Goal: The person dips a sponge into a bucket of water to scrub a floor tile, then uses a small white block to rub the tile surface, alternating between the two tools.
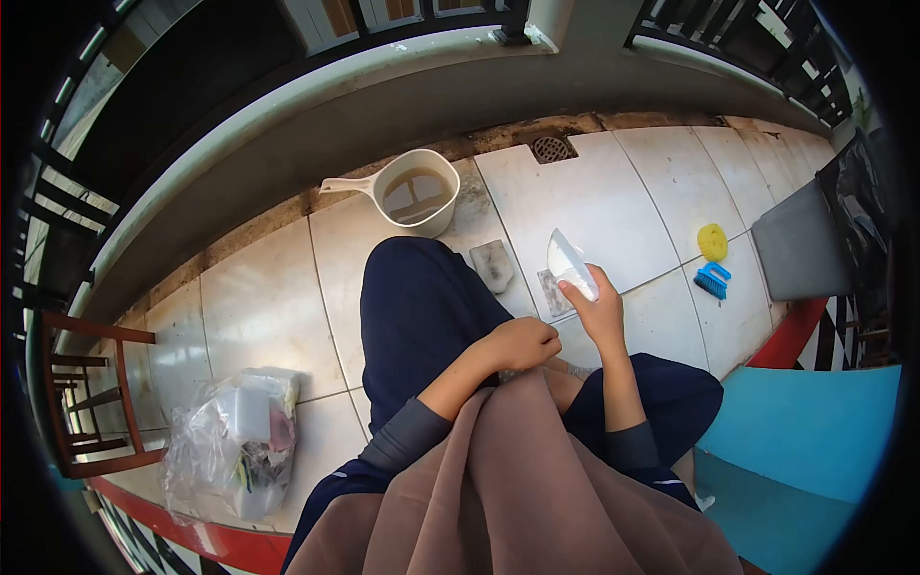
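Note:
My right hand [601,305] is wrapped round the white handle of a knife [567,257], its broad blade pointing up and away from me. Just below and beside the knife, a grey-white flat block [553,292] lies on the tiles. My left hand [524,343] rests near my knee with its fingers curled; whether anything is inside them is hidden. A second grey-white block [493,266] lies on the floor ahead of my hands. Beyond it stands a white dipper [419,192] holding cloudy water, its handle pointing left.
A yellow scrubber [712,242] and a blue brush [712,281] lie at the right, near a grey bin [800,254]. Clear plastic bags [233,443] sit at the left by a wooden rack [120,383]. A drain [553,149] lies near the low wall [613,77].

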`<control>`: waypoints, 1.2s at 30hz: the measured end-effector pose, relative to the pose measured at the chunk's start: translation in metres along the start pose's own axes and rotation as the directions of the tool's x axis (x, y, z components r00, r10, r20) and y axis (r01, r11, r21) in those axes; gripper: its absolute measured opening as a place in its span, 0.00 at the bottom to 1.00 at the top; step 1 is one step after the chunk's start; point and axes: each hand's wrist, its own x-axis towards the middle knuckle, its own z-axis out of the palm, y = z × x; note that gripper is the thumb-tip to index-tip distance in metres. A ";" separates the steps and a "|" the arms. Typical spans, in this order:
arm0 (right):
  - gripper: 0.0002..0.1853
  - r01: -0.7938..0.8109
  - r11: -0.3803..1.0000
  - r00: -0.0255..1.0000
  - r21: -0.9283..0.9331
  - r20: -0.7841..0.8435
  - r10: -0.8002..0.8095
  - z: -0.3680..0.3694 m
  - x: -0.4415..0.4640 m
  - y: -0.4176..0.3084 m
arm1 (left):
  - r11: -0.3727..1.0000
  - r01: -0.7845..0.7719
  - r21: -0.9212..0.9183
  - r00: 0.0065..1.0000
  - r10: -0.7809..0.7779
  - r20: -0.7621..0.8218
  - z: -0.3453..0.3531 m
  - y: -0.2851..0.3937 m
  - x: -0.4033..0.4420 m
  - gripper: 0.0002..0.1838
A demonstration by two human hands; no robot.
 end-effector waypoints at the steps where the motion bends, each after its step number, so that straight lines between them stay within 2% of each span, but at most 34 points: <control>1: 0.25 -0.020 1.000 1.000 -0.023 0.005 0.020 -0.005 0.000 0.002 | 1.000 -0.009 -0.007 1.000 0.010 0.017 -0.002 -0.001 0.006 0.18; 5: 0.29 -0.071 0.965 0.997 -0.251 0.004 0.074 -0.011 0.011 0.014 | 0.999 -0.047 -0.013 0.998 0.047 0.041 -0.013 -0.015 0.025 0.18; 7: 0.30 -0.065 0.901 0.996 -0.428 0.031 0.087 -0.006 0.024 0.006 | 0.999 -0.041 -0.031 0.996 0.043 0.076 -0.023 -0.026 0.032 0.18; 9: 0.29 -0.006 0.821 0.996 -0.571 0.069 0.056 0.005 0.042 0.003 | 0.994 -0.012 -0.106 0.996 0.022 0.087 -0.028 -0.042 0.039 0.18; 10: 0.28 0.046 0.779 0.995 -0.626 0.096 0.018 0.014 0.054 0.008 | 0.990 0.041 -0.131 0.989 -0.022 0.143 -0.030 -0.049 0.043 0.19; 11: 0.28 0.101 0.730 0.992 -0.676 0.127 -0.019 0.023 0.066 0.018 | 0.995 0.035 -0.096 0.988 -0.020 0.153 -0.029 -0.053 0.048 0.19; 12: 0.25 0.213 0.644 0.977 -0.735 0.154 -0.147 0.034 0.080 0.035 | 0.998 0.031 -0.062 0.987 -0.021 0.162 -0.025 -0.058 0.053 0.19; 14: 0.24 0.195 0.574 0.981 -0.795 0.164 -0.105 0.051 0.109 0.032 | 0.998 0.060 0.031 0.979 -0.065 0.195 -0.017 -0.069 0.064 0.21; 15: 0.24 0.190 0.536 0.981 -0.822 0.173 -0.084 0.059 0.127 0.031 | 0.984 0.102 0.143 0.962 -0.134 0.239 -0.022 -0.059 0.065 0.21; 18: 0.23 0.228 0.478 0.972 -0.848 0.173 -0.157 0.078 0.192 0.030 | 0.966 0.129 0.223 0.923 -0.199 0.328 -0.020 -0.052 0.073 0.19; 21: 0.23 0.183 0.467 0.983 -0.865 0.149 -0.109 0.095 0.253 0.022 | 0.959 0.131 0.252 0.902 -0.220 0.372 -0.022 -0.049 0.078 0.18; 25: 0.23 0.133 0.460 0.989 -0.878 0.144 -0.011 0.100 0.278 0.005 | 0.959 0.142 0.246 0.907 -0.225 0.356 -0.018 -0.055 0.078 0.19; 28: 0.24 0.164 0.466 0.984 -0.870 0.178 -0.015 0.090 0.258 0.017 | 0.957 0.133 0.259 0.910 -0.221 0.350 -0.015 -0.055 0.079 0.20; 31: 0.24 0.210 0.460 0.977 -0.863 0.206 -0.061 0.066 0.202 0.029 | 0.952 0.121 0.281 0.916 -0.216 0.337 -0.014 -0.056 0.078 0.20; 36: 0.29 0.226 0.453 0.968 -0.862 0.252 -0.003 0.024 0.104 0.044 | 0.939 0.121 0.321 0.914 -0.232 0.333 -0.011 -0.052 0.076 0.20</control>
